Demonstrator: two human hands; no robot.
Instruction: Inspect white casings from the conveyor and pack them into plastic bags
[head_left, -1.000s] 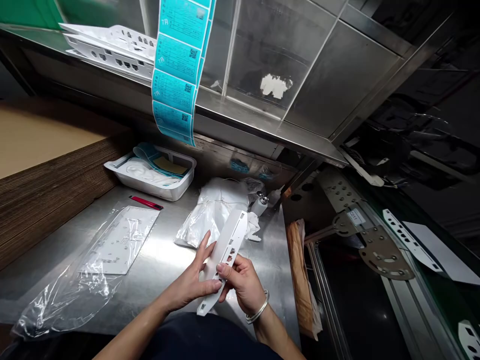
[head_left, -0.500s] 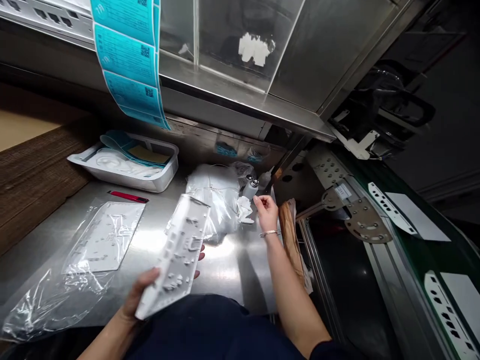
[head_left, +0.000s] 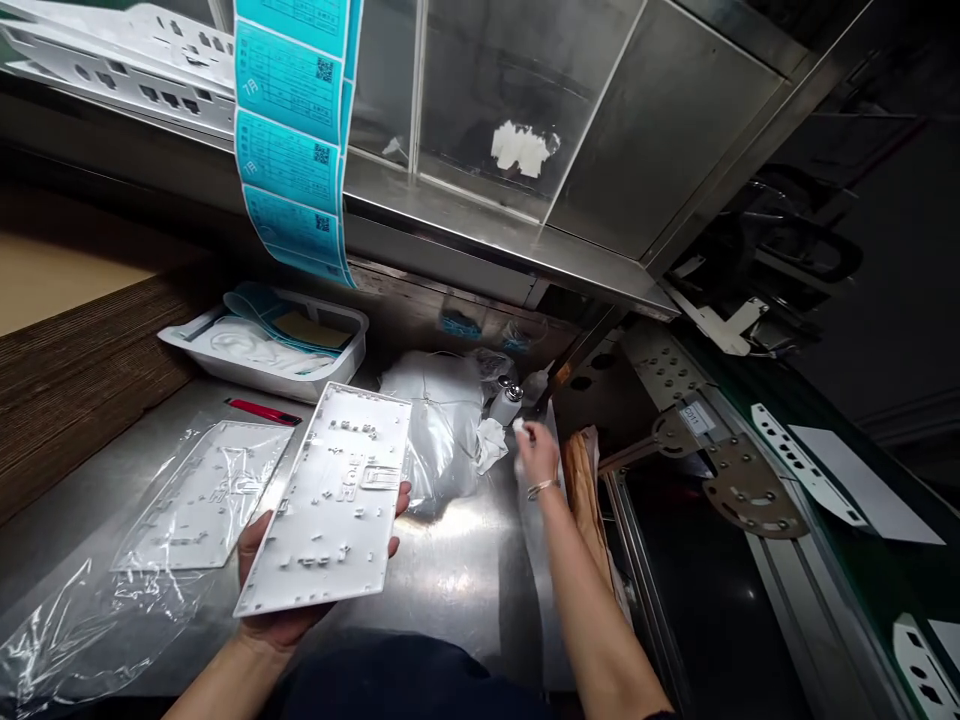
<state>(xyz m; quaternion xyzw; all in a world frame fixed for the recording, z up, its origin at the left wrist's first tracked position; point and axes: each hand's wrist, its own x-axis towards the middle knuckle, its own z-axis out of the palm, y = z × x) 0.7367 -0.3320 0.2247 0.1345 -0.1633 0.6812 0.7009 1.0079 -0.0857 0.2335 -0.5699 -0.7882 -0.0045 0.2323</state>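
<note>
My left hand (head_left: 274, 610) grips a white plastic panel (head_left: 330, 500) from beneath. The panel's ribbed inner face, with small clips and posts, is turned up. At the right edge of the steel table, my right hand (head_left: 538, 455) is closed in a pinch on a translucent plastic sheet (head_left: 534, 560), which trails down beside the forearm. Crumpled white paper (head_left: 491, 445) and a small pump bottle (head_left: 506, 402) are just left of that hand. A second white panel (head_left: 206, 495) lies under clear film on the left.
Behind are a white tray (head_left: 300, 385) with cloth and blue labels, a red utility knife (head_left: 262, 411) and a plastic-wrapped bundle (head_left: 435, 430). Cardboard (head_left: 90, 340) is stacked left. Blue labels (head_left: 292, 150) hang from the shelf. A green conveyor (head_left: 840, 450) carrying white parts runs right.
My left hand has turned the panel from a steep tilt to face up. The translucent sheet now shows at my right hand, which has stayed near the crumpled paper. The view has shifted slightly.
</note>
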